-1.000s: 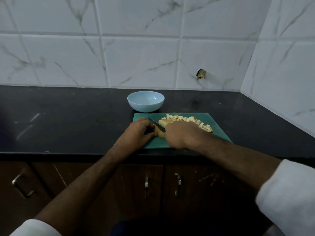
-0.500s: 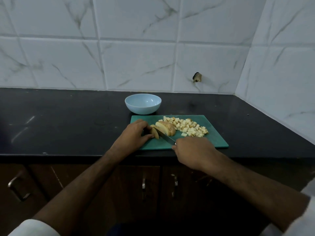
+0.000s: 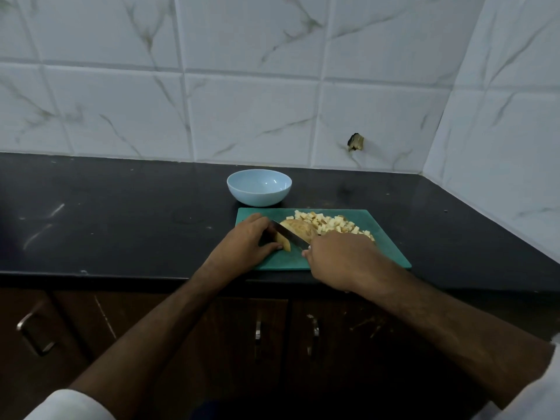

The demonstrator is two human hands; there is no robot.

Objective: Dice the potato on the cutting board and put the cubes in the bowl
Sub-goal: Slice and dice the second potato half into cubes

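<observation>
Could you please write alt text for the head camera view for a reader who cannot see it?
A right hand draws a knife through a potato that the left hand steadies on a green cutting board, beside cubes; an empty bowl stands behind.

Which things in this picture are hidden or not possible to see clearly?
Head view only:
- Knife handle: covered by the right hand.
- Potato piece: partly hidden under the left hand; its full shape is unclear.
- Some potato cubes: behind the right hand.
- Bowl bottom: the near wall hides it.
- Small dark thing on the wall tile: too small to name.
</observation>
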